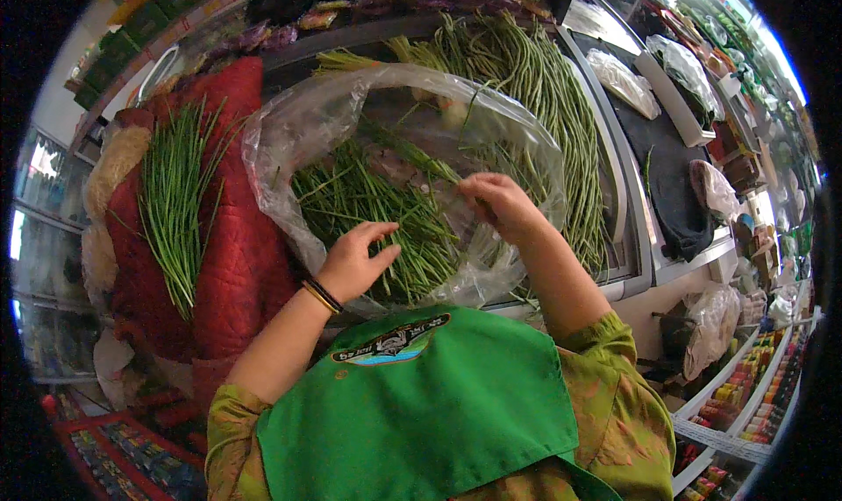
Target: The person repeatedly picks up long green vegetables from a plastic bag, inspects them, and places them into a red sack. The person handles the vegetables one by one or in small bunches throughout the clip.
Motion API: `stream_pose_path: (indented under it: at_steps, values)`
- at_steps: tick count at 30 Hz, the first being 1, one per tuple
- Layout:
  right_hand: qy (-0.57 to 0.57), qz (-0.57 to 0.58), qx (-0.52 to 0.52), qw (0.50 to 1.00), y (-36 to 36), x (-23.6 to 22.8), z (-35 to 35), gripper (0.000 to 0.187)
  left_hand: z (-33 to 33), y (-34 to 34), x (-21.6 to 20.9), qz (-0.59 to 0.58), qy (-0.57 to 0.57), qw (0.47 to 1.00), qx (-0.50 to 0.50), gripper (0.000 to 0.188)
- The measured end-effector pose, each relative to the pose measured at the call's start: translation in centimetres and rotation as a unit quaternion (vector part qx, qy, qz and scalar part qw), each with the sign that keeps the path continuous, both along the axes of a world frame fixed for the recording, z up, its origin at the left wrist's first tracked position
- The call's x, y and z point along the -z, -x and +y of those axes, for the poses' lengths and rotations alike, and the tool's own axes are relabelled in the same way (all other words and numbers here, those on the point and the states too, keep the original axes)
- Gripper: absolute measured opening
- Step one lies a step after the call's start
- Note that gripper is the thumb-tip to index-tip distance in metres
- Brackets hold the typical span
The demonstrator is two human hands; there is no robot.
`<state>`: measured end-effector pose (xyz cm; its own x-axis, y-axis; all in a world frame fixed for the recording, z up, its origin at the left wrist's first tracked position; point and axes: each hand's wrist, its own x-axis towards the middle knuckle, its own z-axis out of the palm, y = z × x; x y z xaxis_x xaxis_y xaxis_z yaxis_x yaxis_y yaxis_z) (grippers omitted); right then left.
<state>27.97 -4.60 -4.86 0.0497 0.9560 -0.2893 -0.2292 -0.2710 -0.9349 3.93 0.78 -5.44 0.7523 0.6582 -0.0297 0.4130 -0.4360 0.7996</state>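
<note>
A large clear plastic bag (263,163) lies spread wide in front of me with a loose heap of green chives (377,212) inside it. Over the heap's near left side is my left hand (355,262), its thumb and fingers apart and holding nothing. My right hand (502,205), at the right part of the bag, pinches the end of a few green chive stalks (428,162). These stalks slant away to the far left. A neater bunch of long chives (175,207) rests on a red quilted cloth (241,282) to the left.
Long green beans (561,115) are piled behind and right of the bag. Farther right, a dark counter (627,98) carries a white plastic bag (623,82). Shelves of small packages (745,396) stand at the lower right, and a red rack (114,448) at the lower left.
</note>
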Motion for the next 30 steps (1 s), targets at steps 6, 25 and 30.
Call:
stream_pose_path:
  at_steps: [6, 25, 30]
  values:
    - [-0.103, -0.013, -0.184, 0.977, 2.5, 0.1, -5.4, 0.013, 0.5, -2.3, -1.1, -0.263, 0.456, 0.846, -0.082, 0.027]
    - [-0.086, -0.545, 0.103, 0.828, 0.1, 2.8, -4.2, 0.027, 1.3, -0.6, -2.9, -0.376, 0.262, 0.879, -0.131, 0.018]
    - [-0.148, -0.314, -0.028, 0.937, 5.1, -2.0, -3.2, 0.027, 0.2, -1.1, -2.4, -0.379, 0.283, 0.867, -0.159, 0.020]
